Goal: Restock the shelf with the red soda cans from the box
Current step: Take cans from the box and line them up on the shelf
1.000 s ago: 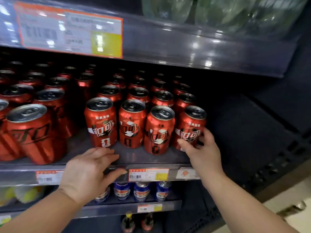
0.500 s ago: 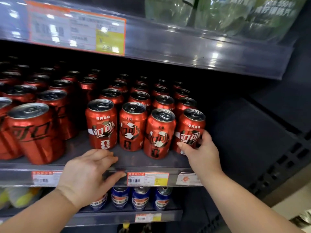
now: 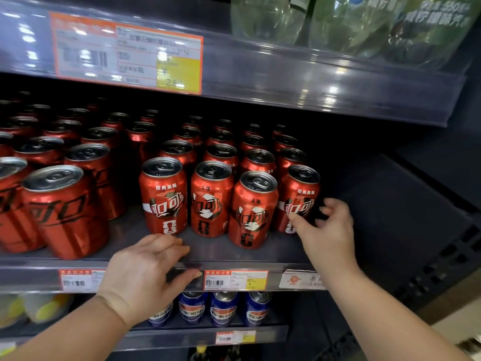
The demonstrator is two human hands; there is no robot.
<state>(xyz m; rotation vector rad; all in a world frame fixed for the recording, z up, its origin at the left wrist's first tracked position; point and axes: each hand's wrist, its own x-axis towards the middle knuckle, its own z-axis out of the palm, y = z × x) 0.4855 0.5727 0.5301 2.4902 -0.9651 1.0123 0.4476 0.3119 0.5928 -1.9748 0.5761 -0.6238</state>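
Note:
Red soda cans point(image 3: 164, 196) fill the middle shelf point(image 3: 213, 252) in rows several deep. My right hand point(image 3: 326, 230) is at the rightmost front can point(image 3: 299, 196), which stands upright. The thumb lies on the can's front and the blurred fingers curl round its right side. My left hand point(image 3: 145, 277) rests on the shelf's front edge below the front cans, fingers flat on the shelf and thumb on the price rail, holding nothing. No box is in view.
Larger red cans point(image 3: 62, 212) stand at the front left. Right of the can rows the shelf is dark and bare. Clear bottles point(image 3: 346, 24) sit on the shelf above, blue cans point(image 3: 223, 308) on the one below. Price tags point(image 3: 235, 280) line the rail.
The view has drifted down a little. My right hand stays at the rightmost front can, with its fingers now showing more at the can's right side. My left hand has not moved.

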